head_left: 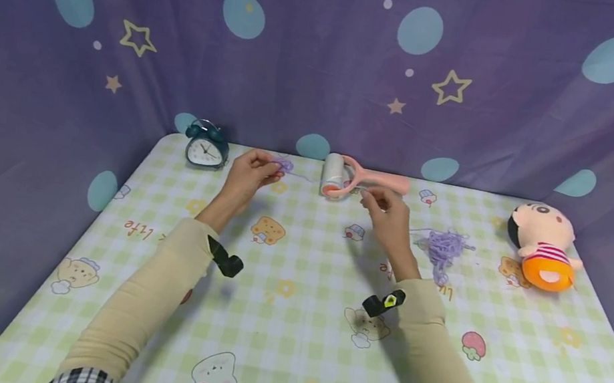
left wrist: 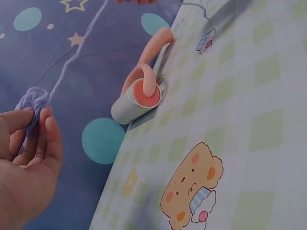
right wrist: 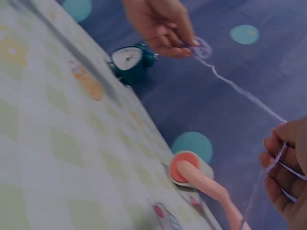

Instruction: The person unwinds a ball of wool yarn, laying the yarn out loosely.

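Note:
Between thumb and fingers, my left hand [head_left: 247, 175] pinches a small looped bundle of purple yarn [left wrist: 34, 98]. A strand of that yarn stretches across to my right hand [head_left: 386, 217], which pinches it between thumb and fingers in the right wrist view [right wrist: 283, 143]. Both hands are raised over the far part of the table. A loose, tangled heap of purple yarn [head_left: 445, 248] lies on the table to the right of my right hand, with an end trailing toward that hand.
A pink-handled lint roller [head_left: 379, 179] lies at the back between the hands. At the back left stands a dark green alarm clock [head_left: 207, 149]. A plush doll [head_left: 544, 248] lies at the right. Behind the checked tablecloth [head_left: 297, 325] hangs a purple curtain [head_left: 315, 71].

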`<state>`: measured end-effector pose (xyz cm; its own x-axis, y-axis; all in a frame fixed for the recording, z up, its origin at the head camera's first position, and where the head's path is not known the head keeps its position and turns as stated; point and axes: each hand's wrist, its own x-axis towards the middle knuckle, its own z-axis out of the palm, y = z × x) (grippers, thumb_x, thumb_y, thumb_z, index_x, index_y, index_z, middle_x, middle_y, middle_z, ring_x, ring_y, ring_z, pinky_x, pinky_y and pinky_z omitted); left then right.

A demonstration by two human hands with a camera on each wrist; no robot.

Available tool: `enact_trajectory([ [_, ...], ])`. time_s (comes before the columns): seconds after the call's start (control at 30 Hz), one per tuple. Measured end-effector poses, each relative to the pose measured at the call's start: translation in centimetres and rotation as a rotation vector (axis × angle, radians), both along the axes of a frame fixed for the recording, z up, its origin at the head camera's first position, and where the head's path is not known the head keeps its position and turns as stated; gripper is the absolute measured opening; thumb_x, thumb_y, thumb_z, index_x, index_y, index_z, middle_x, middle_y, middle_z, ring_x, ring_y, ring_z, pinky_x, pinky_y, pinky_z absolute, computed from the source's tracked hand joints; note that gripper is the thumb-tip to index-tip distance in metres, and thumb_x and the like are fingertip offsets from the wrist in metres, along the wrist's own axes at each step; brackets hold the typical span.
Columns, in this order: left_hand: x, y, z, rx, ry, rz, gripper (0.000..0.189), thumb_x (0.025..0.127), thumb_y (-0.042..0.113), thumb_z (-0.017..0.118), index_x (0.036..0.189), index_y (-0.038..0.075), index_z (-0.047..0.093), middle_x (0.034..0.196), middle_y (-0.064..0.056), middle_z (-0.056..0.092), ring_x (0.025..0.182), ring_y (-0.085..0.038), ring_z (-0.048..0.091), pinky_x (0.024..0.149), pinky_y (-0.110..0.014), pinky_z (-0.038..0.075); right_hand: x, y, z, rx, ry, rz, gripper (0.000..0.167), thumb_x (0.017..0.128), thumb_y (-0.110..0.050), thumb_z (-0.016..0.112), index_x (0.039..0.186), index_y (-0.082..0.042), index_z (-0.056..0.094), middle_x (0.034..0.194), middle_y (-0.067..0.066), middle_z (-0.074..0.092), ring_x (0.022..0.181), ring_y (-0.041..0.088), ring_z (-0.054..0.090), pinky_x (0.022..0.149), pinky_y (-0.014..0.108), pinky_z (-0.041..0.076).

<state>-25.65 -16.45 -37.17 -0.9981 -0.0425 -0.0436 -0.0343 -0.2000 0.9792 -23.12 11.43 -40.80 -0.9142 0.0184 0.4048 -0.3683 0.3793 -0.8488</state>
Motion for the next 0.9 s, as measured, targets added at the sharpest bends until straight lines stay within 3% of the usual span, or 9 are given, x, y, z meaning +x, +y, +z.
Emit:
enact_trajectory([
  [0.2,-0.2,0.0,-0.1,-0.007,-0.01,0.011,0.008,0.091,-0.001,0.061,0.098,0.0,0.056,0.086,-0.002,0.065,0.073,-0.011,0.067,0.072,-0.02,0.06,1.9,1.4,3.0,-0.109,0.016,-0.022,0.019,0.094,-0.007,0.06,0.098,0.011,0.064,0.086,0.028,0.065,0.068,0.002,0.059,0.06,0.011,0.043],
  [0.23,-0.2,0.0,-0.1,-0.005,-0.01,0.011,0.008,0.091,-0.001,0.061,0.097,0.001,0.056,0.085,-0.001,0.065,0.072,-0.011,0.067,0.072,-0.02,0.059,1.9,1.7,3.0,-0.114,0.024,-0.031,0.018,0.094,-0.006,0.06,0.098,0.011,0.064,0.086,0.028,0.065,0.066,-0.005,0.055,0.06,0.011,0.043],
  [0.33,-0.2,0.0,-0.1,0.002,-0.01,0.014,0.008,0.092,0.0,0.061,0.097,0.002,0.055,0.083,0.0,0.065,0.071,-0.01,0.067,0.071,-0.02,0.059,2.0,2.2,3.1,-0.119,0.042,-0.045,0.018,0.093,-0.005,0.061,0.097,0.013,0.064,0.085,0.03,0.064,0.065,-0.007,0.054,0.058,0.009,0.043],
  [0.5,-0.3,0.1,-0.2,0.032,0.005,0.015,0.011,0.092,0.0,0.061,0.092,0.006,0.052,0.081,-0.001,0.065,0.071,-0.01,0.067,0.071,-0.02,0.06,2.3,2.8,3.2,-0.074,0.055,-0.066,0.018,0.093,-0.006,0.062,0.096,0.011,0.066,0.084,0.028,0.066,0.064,-0.006,0.054,0.056,0.008,0.044],
  [0.73,-0.4,-0.1,-0.2,0.01,0.025,0.019,0.02,0.092,0.001,0.06,0.109,0.006,0.05,0.083,0.0,0.065,0.072,-0.009,0.066,0.069,-0.017,0.058,2.7,3.9,3.1,-0.06,0.081,-0.086,0.018,0.092,-0.006,0.062,0.098,0.011,0.066,0.085,0.029,0.066,0.071,0.018,0.062,0.065,0.01,0.046],
  [0.9,-0.3,-0.1,-0.1,-0.003,0.036,0.036,0.032,0.091,-0.001,0.06,0.122,0.0,0.051,0.089,-0.005,0.058,0.075,-0.01,0.063,0.071,-0.017,0.058,2.7,4.7,3.2,-0.069,0.088,-0.109,0.016,0.092,-0.006,0.063,0.096,0.009,0.067,0.083,0.026,0.066,0.068,0.005,0.06,0.064,0.011,0.046],
])
